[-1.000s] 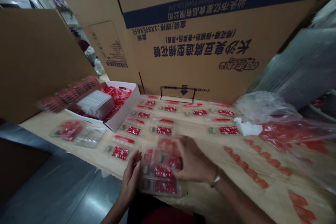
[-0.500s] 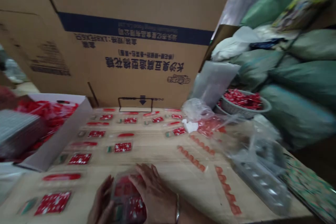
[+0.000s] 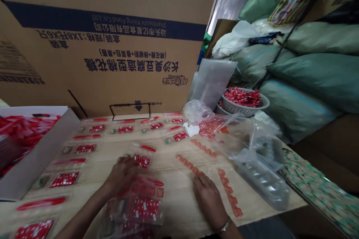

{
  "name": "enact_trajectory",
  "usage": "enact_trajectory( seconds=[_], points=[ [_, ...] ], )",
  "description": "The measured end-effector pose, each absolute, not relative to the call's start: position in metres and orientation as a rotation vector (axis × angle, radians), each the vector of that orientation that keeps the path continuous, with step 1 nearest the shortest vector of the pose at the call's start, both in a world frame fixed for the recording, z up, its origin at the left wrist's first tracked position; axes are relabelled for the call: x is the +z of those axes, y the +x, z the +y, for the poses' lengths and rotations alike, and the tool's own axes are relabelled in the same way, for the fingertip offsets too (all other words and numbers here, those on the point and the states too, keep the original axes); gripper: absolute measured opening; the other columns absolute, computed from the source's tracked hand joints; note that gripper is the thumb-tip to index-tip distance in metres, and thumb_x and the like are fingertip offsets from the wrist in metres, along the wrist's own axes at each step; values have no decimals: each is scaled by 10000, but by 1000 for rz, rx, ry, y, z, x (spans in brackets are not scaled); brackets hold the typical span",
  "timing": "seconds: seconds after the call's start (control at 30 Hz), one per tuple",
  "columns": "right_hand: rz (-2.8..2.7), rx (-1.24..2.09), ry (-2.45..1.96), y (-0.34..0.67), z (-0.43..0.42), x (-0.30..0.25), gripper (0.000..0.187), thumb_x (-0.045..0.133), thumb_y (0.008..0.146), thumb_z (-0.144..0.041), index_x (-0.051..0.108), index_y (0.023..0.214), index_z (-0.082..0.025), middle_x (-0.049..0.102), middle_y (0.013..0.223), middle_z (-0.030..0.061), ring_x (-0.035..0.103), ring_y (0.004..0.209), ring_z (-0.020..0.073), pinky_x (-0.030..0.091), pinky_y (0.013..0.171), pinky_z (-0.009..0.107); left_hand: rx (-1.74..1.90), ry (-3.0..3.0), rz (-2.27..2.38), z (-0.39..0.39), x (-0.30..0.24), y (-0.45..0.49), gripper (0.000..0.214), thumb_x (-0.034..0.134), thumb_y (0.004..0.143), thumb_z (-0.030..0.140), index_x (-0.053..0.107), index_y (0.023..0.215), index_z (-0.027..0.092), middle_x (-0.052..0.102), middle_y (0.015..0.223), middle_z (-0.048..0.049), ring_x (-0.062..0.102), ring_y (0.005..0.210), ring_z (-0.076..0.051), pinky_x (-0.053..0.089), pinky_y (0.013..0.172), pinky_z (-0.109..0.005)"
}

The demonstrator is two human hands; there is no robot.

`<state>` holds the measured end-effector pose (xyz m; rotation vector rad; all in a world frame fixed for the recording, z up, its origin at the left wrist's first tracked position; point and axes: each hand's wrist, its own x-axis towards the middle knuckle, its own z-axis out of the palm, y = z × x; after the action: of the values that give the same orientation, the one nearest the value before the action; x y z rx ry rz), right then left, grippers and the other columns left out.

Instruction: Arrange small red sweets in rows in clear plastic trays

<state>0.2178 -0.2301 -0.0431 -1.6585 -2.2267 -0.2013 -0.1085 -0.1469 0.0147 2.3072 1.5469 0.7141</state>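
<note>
My left hand (image 3: 122, 173) lies palm down on the wooden table, fingers curled over a clear tray with a red packet (image 3: 141, 160). Just in front of it sits a stack of clear trays (image 3: 137, 207) filled with red packets and red sticks. My right hand (image 3: 209, 199) rests flat on the table, fingers stretched toward a row of small orange-red pieces (image 3: 188, 164), touching or almost touching the nearest ones. Rows of filled trays (image 3: 84, 148) cover the table to the left and behind.
A white box (image 3: 42, 149) of red items stands at the left edge. A large printed carton (image 3: 112, 44) walls the back. At right are clear plastic bags (image 3: 246, 145), a basket of red packets (image 3: 243, 101), empty trays (image 3: 262, 179) and green sacks (image 3: 308, 74).
The camera swung right. Both hands let go of the tray stack they held together; the left moved forward onto a single tray, the right moved out to the orange-red pieces.
</note>
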Motion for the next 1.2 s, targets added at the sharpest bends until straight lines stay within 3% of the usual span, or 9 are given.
enact_trajectory(
  seconds=[0.1,0.2,0.37,0.53,0.73,0.87,1.03,1.1,1.2],
  points=[
    [-2144,-103,-1586,214,-232,-34,226,385,865,-94,574,828,-211,612,883,73,589,871,238,499,740,373,634,2327,1569,-163,19,-101,201,578,729,343,684,873,251,686,907,-55,582,875,-246,469,755,-385],
    [-1975,213,-1451,194,-230,-26,172,403,899,-201,573,908,-220,618,882,64,609,839,217,520,717,344,693,2219,1598,-187,20,-105,233,579,748,337,661,938,229,669,934,-69,586,893,-240,480,766,-384],
    [-1716,959,-1266,123,-224,-24,353,393,917,-289,413,1258,-199,571,1213,102,583,1067,184,518,850,299,937,1744,1833,-225,16,-114,368,595,709,388,616,1023,198,642,1028,-95,578,981,-275,468,847,-459],
    [-1850,1260,-1210,94,-234,-17,487,471,832,-216,380,1310,-180,480,1323,117,447,1225,218,379,1025,387,973,1194,1603,-257,15,-121,398,621,684,455,609,967,176,650,964,-92,622,865,-243,510,726,-339],
    [-2066,1144,-1167,104,-240,-17,481,449,805,-194,388,1280,-150,470,1290,140,422,1219,246,352,1034,412,1104,1104,1491,-256,1,-118,272,662,647,426,616,730,172,589,677,-12,536,645,-155,432,585,-240],
    [-2121,1017,-1243,102,-239,-25,455,361,887,-258,323,1323,-132,401,1359,152,369,1265,241,328,1054,423,1103,1061,1442,-244,-5,-111,239,656,649,390,604,730,171,582,709,-9,521,671,-152,427,614,-243],
    [-2185,764,-1214,118,-239,-19,500,441,873,-304,314,1336,-161,445,1329,123,429,1216,229,405,992,367,964,1201,1383,-244,0,-117,268,652,650,399,633,803,181,612,778,-25,558,751,-188,462,679,-281],
    [-2186,523,-1275,141,-235,-20,406,452,872,-299,416,1259,-182,520,1234,109,488,1135,233,437,935,364,889,1292,1387,-238,5,-126,291,633,681,412,645,868,189,643,866,-47,578,845,-217,469,755,-313],
    [-2174,55,-1525,185,-229,-31,200,406,894,-285,578,946,-195,609,945,99,561,910,252,461,790,393,892,1512,1476,-217,13,-138,302,582,736,415,647,943,205,654,999,-71,560,992,-245,429,889,-376]
  ],
)
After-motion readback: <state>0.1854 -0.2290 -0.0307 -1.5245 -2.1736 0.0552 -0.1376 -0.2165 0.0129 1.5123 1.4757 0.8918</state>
